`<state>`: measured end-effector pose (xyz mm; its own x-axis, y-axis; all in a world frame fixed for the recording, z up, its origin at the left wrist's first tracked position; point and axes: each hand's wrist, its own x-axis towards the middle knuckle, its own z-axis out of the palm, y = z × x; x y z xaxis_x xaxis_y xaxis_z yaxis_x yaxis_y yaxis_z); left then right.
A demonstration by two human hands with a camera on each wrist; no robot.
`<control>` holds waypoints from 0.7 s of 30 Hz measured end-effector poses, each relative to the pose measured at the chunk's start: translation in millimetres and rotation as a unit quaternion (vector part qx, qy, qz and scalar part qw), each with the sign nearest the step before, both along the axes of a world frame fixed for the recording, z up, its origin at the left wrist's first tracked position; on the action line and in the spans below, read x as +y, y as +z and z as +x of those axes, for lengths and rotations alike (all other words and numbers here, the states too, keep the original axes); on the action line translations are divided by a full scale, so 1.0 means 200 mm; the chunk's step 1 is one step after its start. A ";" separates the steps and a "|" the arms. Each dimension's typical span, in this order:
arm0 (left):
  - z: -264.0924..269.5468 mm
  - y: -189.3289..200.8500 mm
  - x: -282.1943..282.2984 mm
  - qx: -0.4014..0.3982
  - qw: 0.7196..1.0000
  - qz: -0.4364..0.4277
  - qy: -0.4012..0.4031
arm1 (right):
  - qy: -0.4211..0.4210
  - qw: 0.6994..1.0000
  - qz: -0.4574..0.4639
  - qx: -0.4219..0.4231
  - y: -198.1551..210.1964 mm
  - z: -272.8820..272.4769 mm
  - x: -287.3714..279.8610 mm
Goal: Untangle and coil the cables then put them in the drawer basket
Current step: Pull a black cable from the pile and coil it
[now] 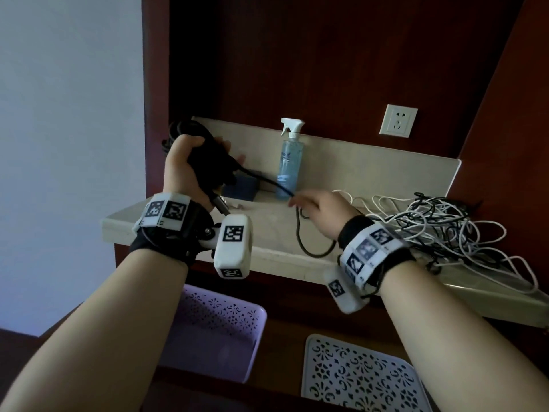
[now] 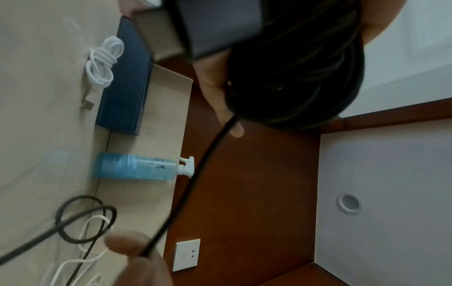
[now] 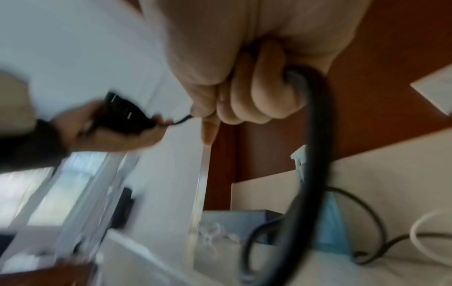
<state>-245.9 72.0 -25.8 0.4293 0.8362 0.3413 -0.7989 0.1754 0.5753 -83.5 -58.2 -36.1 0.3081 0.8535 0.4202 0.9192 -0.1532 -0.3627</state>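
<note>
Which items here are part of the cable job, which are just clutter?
Job: black cable coil in left hand; its loose run in right hand; tangled cables; coiled white cable; purple basket.
Clutter: spray bottle; blue box; wall socket.

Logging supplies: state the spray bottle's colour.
Spray bottle: clear blue with a white trigger head; head view.

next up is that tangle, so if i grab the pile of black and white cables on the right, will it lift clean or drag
The tangled pile would probably sag floppily, its thin cables looping loosely. Strands trail over the shelf edge, so it likely drags and snags.
</note>
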 end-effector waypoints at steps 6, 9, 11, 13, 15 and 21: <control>0.01 -0.03 0.14 0.084 0.989 -0.035 0.116 | 0.015 0.998 -0.063 -0.027 -0.02 0.00 -0.02; 0.00 -0.06 0.24 0.123 0.969 -0.054 0.207 | 0.007 0.999 -0.031 -0.003 0.02 0.03 -0.08; 0.00 -0.07 0.25 0.157 0.962 -0.021 0.224 | 0.003 0.996 -0.013 -0.086 0.06 0.01 -0.12; 0.02 -0.08 0.23 0.212 0.948 0.040 0.236 | 0.023 0.985 0.027 -0.171 0.10 -0.03 -0.13; 0.06 -0.08 0.20 0.257 0.929 0.102 0.246 | 0.073 0.972 0.096 -0.201 0.13 -0.08 -0.12; 0.08 -0.10 0.06 0.287 0.924 0.226 0.116 | 0.146 0.937 0.217 -0.230 0.27 -0.10 -0.09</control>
<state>-229.4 83.9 -46.5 0.4747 0.7566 0.4497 -0.3263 -0.3233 0.8883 -104.2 -75.7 18.0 -0.2105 0.5909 0.7788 0.9736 0.1986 0.1124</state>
